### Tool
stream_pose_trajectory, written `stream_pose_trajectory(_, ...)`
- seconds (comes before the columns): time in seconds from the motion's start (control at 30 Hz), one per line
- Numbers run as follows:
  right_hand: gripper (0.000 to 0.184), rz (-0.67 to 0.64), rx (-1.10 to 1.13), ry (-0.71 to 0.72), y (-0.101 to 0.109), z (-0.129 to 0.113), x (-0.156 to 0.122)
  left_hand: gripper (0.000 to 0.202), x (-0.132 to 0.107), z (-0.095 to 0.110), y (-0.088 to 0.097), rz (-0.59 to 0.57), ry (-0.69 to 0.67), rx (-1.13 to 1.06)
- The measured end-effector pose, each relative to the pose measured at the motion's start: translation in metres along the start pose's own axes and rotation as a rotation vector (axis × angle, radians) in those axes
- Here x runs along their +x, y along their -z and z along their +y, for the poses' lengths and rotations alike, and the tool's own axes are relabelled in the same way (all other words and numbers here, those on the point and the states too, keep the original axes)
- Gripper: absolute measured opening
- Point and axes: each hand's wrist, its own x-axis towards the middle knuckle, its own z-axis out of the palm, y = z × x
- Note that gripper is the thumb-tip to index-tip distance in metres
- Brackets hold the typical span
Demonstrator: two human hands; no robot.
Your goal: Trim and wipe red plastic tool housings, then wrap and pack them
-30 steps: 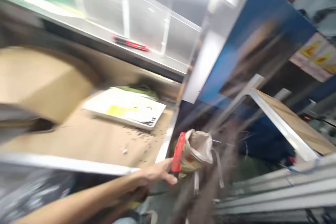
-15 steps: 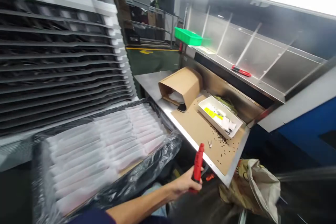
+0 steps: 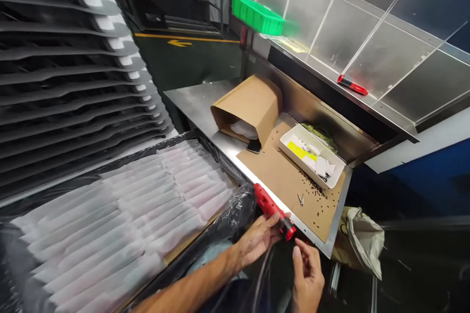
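My left hand (image 3: 258, 238) grips a red tool (image 3: 273, 211) near its lower end, at the front edge of a metal bench (image 3: 200, 102). The tool lies tilted, its tip pointing up and left. My right hand (image 3: 307, 274) is just below and right of the tool's lower end, thumb and forefinger pinched together close to it; what they hold is too small to make out. A black cable runs down from the hands.
A cardboard sheet (image 3: 282, 181) on the bench carries scattered small dark bits, a white tray (image 3: 312, 162) of labels and a bent cardboard cover (image 3: 249, 105). A bin (image 3: 121, 225) lined with black plastic, full of white wrapped strips, is at my left. A crumpled bag (image 3: 362, 239) hangs at right. On the shelf are a red marker (image 3: 352, 85) and a green bin (image 3: 257, 13).
The view swung left and steadied. The red tool tipped from upright to slanted in my left hand. My right hand has come into view beside its lower end.
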Motion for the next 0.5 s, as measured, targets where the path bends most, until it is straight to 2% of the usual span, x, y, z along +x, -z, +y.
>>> stream_pose_trajectory(0.23, 0.036, -0.039, -0.040, -0.148, -0.020, -0.021, 0.015, 0.071, -0.001, 0.006, -0.002, 0.039, -0.060, 0.053)
stream_pose_trajectory(0.5, 0.035, 0.010, 0.129, -0.295, -0.020, -0.019, 0.027, 0.056, 0.015, -0.005, -0.014, -0.017, -0.006, 0.128)
